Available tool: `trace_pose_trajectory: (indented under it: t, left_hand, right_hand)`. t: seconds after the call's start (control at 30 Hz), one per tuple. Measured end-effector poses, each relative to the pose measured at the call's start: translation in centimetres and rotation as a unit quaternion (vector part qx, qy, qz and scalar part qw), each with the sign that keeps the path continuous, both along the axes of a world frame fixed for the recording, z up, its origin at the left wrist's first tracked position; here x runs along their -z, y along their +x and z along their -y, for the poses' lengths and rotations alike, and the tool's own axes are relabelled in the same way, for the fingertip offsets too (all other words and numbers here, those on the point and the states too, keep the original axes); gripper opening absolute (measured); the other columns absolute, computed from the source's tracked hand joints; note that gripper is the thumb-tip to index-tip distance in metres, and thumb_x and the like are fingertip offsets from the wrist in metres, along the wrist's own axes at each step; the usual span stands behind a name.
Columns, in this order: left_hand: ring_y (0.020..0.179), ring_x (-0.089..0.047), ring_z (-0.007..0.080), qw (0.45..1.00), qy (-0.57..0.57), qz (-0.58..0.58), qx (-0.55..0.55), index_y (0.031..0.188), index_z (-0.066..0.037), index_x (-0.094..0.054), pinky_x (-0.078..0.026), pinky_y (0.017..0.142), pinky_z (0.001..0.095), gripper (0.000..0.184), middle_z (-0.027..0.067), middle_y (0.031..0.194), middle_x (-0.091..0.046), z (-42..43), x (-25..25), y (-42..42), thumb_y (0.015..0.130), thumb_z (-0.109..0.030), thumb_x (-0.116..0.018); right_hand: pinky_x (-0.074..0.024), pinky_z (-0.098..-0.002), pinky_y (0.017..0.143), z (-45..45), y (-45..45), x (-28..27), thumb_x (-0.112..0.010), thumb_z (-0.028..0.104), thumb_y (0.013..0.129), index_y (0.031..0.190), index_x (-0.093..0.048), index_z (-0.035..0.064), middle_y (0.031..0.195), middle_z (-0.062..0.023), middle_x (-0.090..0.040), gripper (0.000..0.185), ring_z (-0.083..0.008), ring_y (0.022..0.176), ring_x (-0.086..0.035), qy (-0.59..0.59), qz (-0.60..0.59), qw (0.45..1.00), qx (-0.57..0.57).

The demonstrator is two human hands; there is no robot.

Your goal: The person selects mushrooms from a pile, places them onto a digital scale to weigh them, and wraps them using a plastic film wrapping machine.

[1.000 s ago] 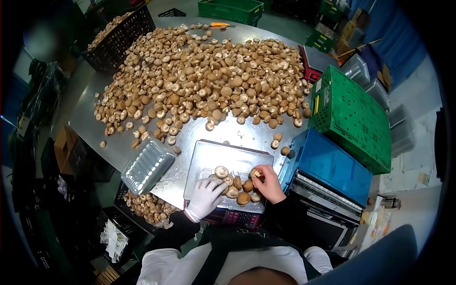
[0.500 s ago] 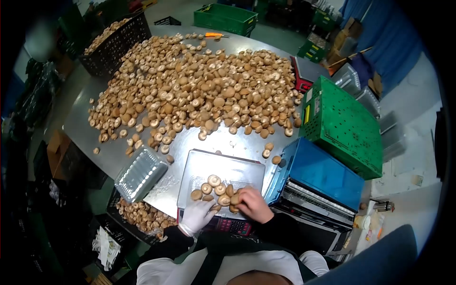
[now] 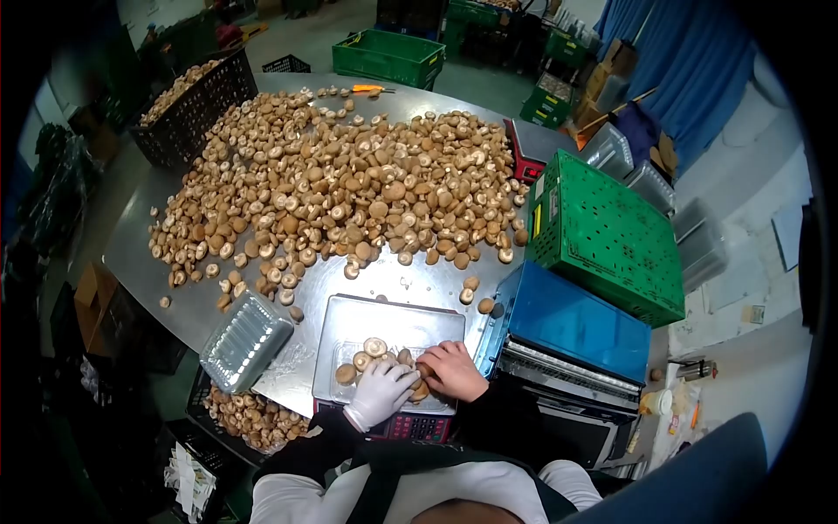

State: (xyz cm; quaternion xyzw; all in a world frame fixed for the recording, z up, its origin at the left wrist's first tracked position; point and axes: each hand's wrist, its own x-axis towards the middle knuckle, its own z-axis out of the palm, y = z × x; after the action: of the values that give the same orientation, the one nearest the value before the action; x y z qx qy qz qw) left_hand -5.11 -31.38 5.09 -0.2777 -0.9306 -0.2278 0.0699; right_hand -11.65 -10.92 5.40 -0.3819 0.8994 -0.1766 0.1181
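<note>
A scale (image 3: 393, 317) with a steel plate and red keypad stands at the near table edge. On it lies a clear plastic tray with several brown mushrooms (image 3: 374, 347). My left hand (image 3: 381, 393), in a white glove, rests over the mushrooms at the tray's left and middle, fingers curved down on them. Bare, my right hand (image 3: 451, 370) reaches in from the right, its fingers bent around a mushroom at the tray's right side. The fingertips of both hands are close together and partly hide the mushrooms under them.
A large mushroom heap (image 3: 349, 183) covers the steel table (image 3: 131, 253). Stacked clear trays (image 3: 247, 342) lie left of the scale. A blue-lidded machine (image 3: 576, 319) and a green crate (image 3: 611, 236) stand right. A black crate (image 3: 201, 109) holds mushrooms at the back left.
The view has tilted up and shifted right. My left hand has moved from the tray's near left side onto the mushrooms, closer to my right hand. My right hand has stayed at the tray's right side.
</note>
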Motion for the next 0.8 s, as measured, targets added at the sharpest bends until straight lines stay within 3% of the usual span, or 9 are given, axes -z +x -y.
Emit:
trace_pose_trajectory:
  t: [0.13,0.3,0.37,0.47,0.5,0.6,0.63,0.77,0.8]
  left_hand:
    - [0.105,-0.051,0.0233,0.999,0.049,0.006,-0.019,0.113,-0.013,-0.062,-0.037,0.089,0.0387,0.034,0.0027,0.109,-0.058,0.2,0.4,0.1,0.080,-0.020,-0.063]
    - [0.104,-0.052,0.0224,0.995,0.083,0.002,-0.048,0.110,-0.014,-0.063,-0.037,0.091,0.0371,0.034,0.0000,0.109,-0.060,-0.9,0.8,0.6,0.078,-0.019,-0.068]
    - [0.103,-0.053,0.0233,0.993,0.101,0.007,-0.053,0.109,-0.013,-0.063,-0.038,0.089,0.0373,0.035,0.0018,0.110,-0.060,-0.7,0.3,0.7,0.076,-0.021,-0.070]
    - [0.103,-0.054,0.0289,0.959,0.242,0.090,-0.114,0.112,-0.009,-0.060,-0.042,0.088,0.0394,0.041,0.0093,0.110,-0.057,0.4,-2.0,1.2,0.075,-0.017,-0.074]
    - [0.108,-0.054,0.0266,0.932,0.312,0.144,-0.112,0.128,-0.008,-0.051,-0.046,0.090,0.0376,0.053,0.0109,0.113,-0.056,0.9,-2.8,1.7,0.079,-0.015,-0.072]
    - [0.113,-0.052,0.0198,0.577,0.665,0.472,-0.051,0.149,-0.011,-0.016,-0.049,0.093,0.0319,0.078,0.0114,0.131,-0.047,1.9,-3.5,3.8,0.089,-0.014,-0.064]
    - [0.104,-0.058,0.0177,0.544,0.678,0.483,-0.099,0.144,-0.009,-0.031,-0.050,0.087,0.0296,0.062,0.0109,0.124,-0.054,2.2,-5.7,3.9,0.090,-0.012,-0.062]
    - [0.080,-0.063,0.0128,0.656,0.518,0.470,-0.284,0.116,-0.004,-0.059,-0.050,0.072,0.0233,0.032,0.0056,0.092,-0.066,10.4,-4.7,6.3,0.085,-0.009,-0.065]
    - [0.082,-0.062,0.0153,0.758,0.354,0.423,-0.348,0.113,-0.003,-0.060,-0.049,0.074,0.0270,0.034,0.0072,0.094,-0.065,13.0,-3.8,7.3,0.080,-0.009,-0.067]
  right_hand:
    - [-0.0411,-0.0347,0.089,-1.1,-0.3,0.1,-0.069,0.018,0.075,0.112,-0.057,0.0059,0.106,-0.0091,-0.060,0.041,-0.0237,0.098,-0.056,-0.150,0.159,0.970,0.111]
    - [-0.0468,-0.0254,0.084,-1.1,0.8,1.9,-0.064,0.005,0.085,0.118,-0.050,0.0017,0.103,-0.0065,-0.059,0.037,-0.0122,0.098,-0.057,-0.430,0.428,0.762,0.227]
    - [-0.0472,-0.0262,0.087,-2.1,0.3,0.9,-0.060,0.001,0.086,0.120,-0.047,0.0005,0.107,-0.0071,-0.057,0.036,-0.0123,0.099,-0.057,-0.410,0.419,0.759,0.284]
    - [-0.0471,-0.0307,0.090,-1.9,0.4,0.0,-0.062,0.004,0.085,0.120,-0.047,0.0019,0.110,-0.0091,-0.058,0.038,-0.0158,0.100,-0.059,-0.567,0.440,0.616,0.326]
    - [-0.0471,-0.0307,0.090,-1.3,1.1,-1.2,-0.062,0.004,0.085,0.120,-0.047,0.0019,0.110,-0.0091,-0.058,0.038,-0.0158,0.100,-0.059,-0.565,0.445,0.615,0.324]
    - [-0.0455,-0.0317,0.093,2.0,3.5,-4.3,-0.067,0.015,0.084,0.124,-0.047,0.0006,0.116,-0.0129,-0.058,0.047,-0.0198,0.104,-0.059,-0.383,0.357,0.845,0.112]
    - [-0.0451,-0.0320,0.093,3.1,4.0,-5.3,-0.069,0.017,0.084,0.125,-0.047,0.0006,0.118,-0.0142,-0.057,0.050,-0.0219,0.105,-0.059,-0.326,0.346,0.878,0.043]
    - [-0.0466,-0.0354,0.086,3.5,2.9,-5.4,-0.068,0.017,0.083,0.110,-0.058,0.0008,0.108,-0.0136,-0.060,0.033,-0.0284,0.099,-0.059,-0.318,0.247,0.911,0.087]
    - [-0.0470,-0.0355,0.082,3.1,2.1,-4.9,-0.066,0.013,0.082,0.101,-0.060,0.0000,0.102,-0.0141,-0.060,0.024,-0.0306,0.094,-0.059,-0.286,0.183,0.931,0.137]
